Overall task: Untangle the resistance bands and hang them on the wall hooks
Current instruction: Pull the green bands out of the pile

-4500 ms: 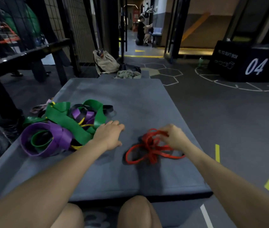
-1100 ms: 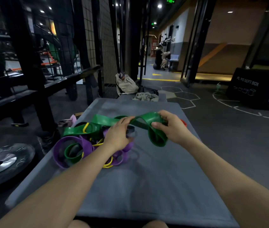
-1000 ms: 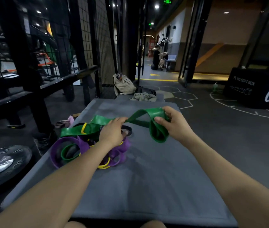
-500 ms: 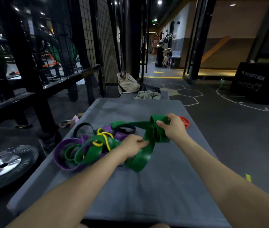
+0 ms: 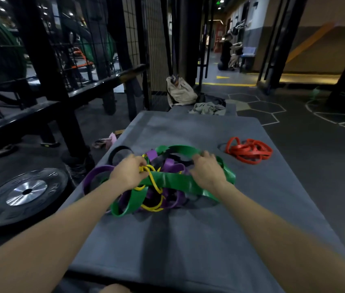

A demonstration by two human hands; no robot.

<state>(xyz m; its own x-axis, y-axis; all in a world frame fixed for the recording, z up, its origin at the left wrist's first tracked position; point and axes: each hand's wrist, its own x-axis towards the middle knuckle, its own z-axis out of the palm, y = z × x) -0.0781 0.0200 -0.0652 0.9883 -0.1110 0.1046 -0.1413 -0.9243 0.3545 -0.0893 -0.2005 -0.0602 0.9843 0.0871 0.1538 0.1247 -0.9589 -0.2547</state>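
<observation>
Glossy rubbery green band [image 5: 173, 182] lies on matt grey mat [image 5: 188, 240].

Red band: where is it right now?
Head view: the red band lies bunched on the grey mat, far right, apart from the tangled pile and beyond the right hand.

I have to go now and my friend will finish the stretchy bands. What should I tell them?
Left hand: pinching the thin yellow band in the pile.
Right hand: fingers curled on the wide green band.
Tangle of green, purple, yellow and black bands sits mid-mat, still knotted together.
Red band lies apart at the mat's far right, bunched loosely.
Done: red is out of the pile.
Left: pull the rest apart, then hang all of them. No wall hooks are in view.
</observation>
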